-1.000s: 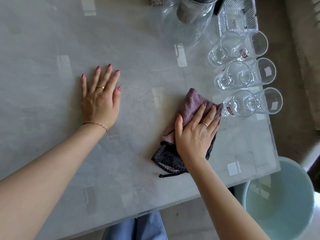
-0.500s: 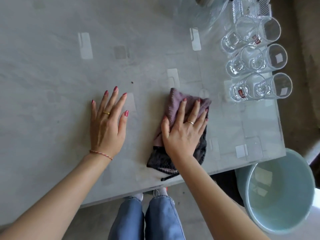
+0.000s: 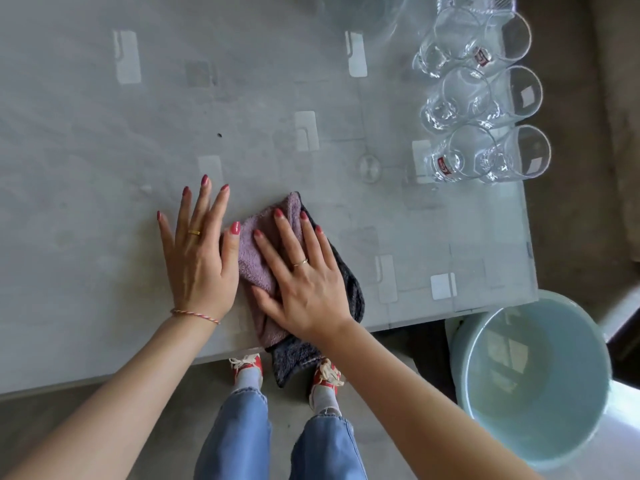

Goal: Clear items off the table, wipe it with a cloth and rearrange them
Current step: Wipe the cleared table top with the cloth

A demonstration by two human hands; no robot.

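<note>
A folded purple and dark grey cloth (image 3: 254, 252) lies at the near edge of the grey glass-topped table (image 3: 104, 168), one dark corner hanging over the edge. My right hand (image 3: 304, 278) presses flat on the cloth with straight fingers. My left hand (image 3: 199, 251) rests flat on the table just left of the cloth, its thumb touching the purple fold. Several clear drinking glasses (image 3: 481, 98) stand grouped at the far right of the table.
A pale blue bucket (image 3: 533, 379) stands on the floor off the table's near right corner. A large clear glass vessel (image 3: 360, 12) sits at the top edge of view. My legs and red shoes are just below the table edge.
My right hand has slid the cloth left and toward the near edge, away from the glasses, up against my left hand. The cloth now overhangs the edge.
</note>
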